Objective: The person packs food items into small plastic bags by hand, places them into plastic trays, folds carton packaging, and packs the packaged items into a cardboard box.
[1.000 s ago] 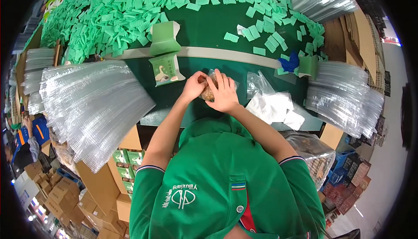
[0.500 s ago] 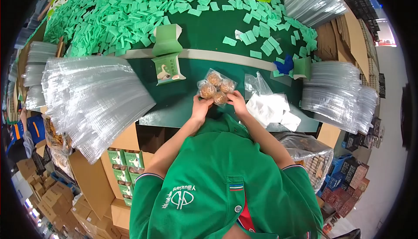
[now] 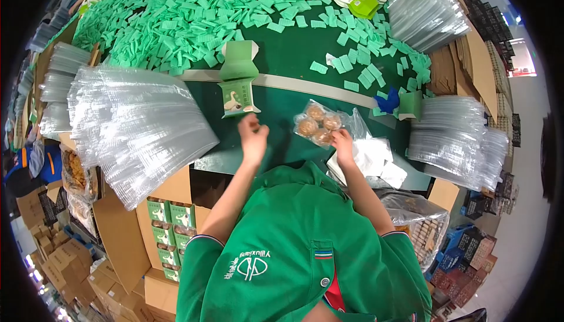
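Note:
My right hand (image 3: 343,146) pinches the lower right edge of a clear tray (image 3: 318,123) with several round brown wrapped pieces in it. Just below an open green carton (image 3: 239,96) is my left hand (image 3: 253,135), its fingers apart and slightly curled, holding nothing. The carton has a goose printed on its front and its lid stands up at the back. White sachets and clear film (image 3: 369,157) lie right of the tray, partly under my right hand.
Many small green packets (image 3: 176,22) cover the back of the table beyond a pale strip. Stacks of clear plastic trays stand at left (image 3: 138,122) and right (image 3: 449,140). A box of green cartons (image 3: 167,234) is below left. A co-worker's sleeve (image 3: 36,157) shows far left.
My left hand has let go of the tray and moved left towards the green carton. The tray, now held by my right hand alone, has shifted right.

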Action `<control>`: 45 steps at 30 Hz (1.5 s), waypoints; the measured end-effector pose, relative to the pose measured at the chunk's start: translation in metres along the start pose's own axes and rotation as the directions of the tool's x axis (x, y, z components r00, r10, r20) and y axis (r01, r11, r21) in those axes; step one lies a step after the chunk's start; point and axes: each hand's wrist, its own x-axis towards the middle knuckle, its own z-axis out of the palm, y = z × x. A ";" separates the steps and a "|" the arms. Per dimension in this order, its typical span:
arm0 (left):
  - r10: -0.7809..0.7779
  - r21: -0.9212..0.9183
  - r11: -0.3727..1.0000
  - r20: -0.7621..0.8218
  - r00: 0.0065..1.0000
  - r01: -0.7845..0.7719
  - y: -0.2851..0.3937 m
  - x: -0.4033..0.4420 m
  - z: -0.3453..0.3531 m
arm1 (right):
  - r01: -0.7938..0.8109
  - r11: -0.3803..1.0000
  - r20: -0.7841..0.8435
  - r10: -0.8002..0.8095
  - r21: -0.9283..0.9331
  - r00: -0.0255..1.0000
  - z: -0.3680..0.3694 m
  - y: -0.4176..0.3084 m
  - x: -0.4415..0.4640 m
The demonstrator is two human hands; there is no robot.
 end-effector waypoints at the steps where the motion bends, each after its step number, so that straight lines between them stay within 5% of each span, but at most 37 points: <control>1: 0.029 0.047 0.999 -0.085 0.996 -0.025 0.017 0.008 -0.012 | 0.001 1.000 -0.018 -0.001 -0.025 1.000 -0.005 0.000 -0.002; 5: 0.363 0.389 0.893 -0.322 0.875 -0.227 0.018 0.055 -0.040 | 0.122 0.955 -0.047 -0.139 -0.271 0.989 -0.024 0.009 0.006; 8: -0.033 0.374 0.918 -0.263 0.964 0.134 0.002 0.074 -0.045 | 0.196 0.934 -0.123 -0.241 -0.297 0.963 -0.021 0.005 0.002; 12: -0.194 0.099 0.973 -0.150 0.969 0.210 -0.010 0.073 -0.043 | 0.258 0.923 -0.201 -0.321 -0.287 0.925 -0.019 -0.024 -0.011; 19: -0.041 -0.390 0.917 0.109 0.993 0.081 0.067 0.040 -0.063 | 0.277 0.956 -0.148 -0.289 -0.093 0.946 -0.020 -0.065 -0.037; 25: 0.164 -0.590 0.799 0.024 0.986 -0.118 0.189 -0.001 -0.094 | 0.425 0.905 0.045 -0.424 0.001 0.904 0.000 -0.074 -0.056; 27: 0.363 -0.579 0.735 -0.104 0.926 -0.354 0.215 -0.015 -0.102 | 0.509 0.860 0.065 -0.507 -0.023 0.860 0.016 -0.085 -0.066; 29: 0.674 -0.292 0.655 -0.192 0.713 -0.697 0.222 -0.015 -0.111 | 0.472 0.881 0.128 -0.467 -0.015 0.875 0.020 -0.087 -0.066; 31: 0.788 -0.093 0.591 -0.145 0.598 -0.801 0.243 -0.021 -0.118 | 0.429 0.902 0.192 -0.432 0.060 0.881 0.031 -0.115 -0.086; 35: 0.464 -0.391 0.835 0.126 0.877 -0.386 0.210 -0.020 -0.080 | 0.346 0.899 0.264 -0.414 0.268 0.871 0.043 -0.159 -0.112; 37: 0.318 -0.517 0.849 0.334 0.888 -0.110 0.193 -0.028 -0.063 | 0.326 0.845 0.292 -0.469 0.425 0.834 0.047 -0.177 -0.123; 40: 0.215 -0.426 0.903 0.547 0.809 0.048 0.157 -0.039 -0.048 | 0.450 0.848 0.294 -0.522 0.279 0.801 0.049 -0.175 -0.122; 45: 0.162 -0.527 0.828 0.555 0.816 0.193 0.141 -0.037 -0.039 | 0.298 0.911 0.413 -0.398 0.286 0.819 0.060 -0.159 -0.126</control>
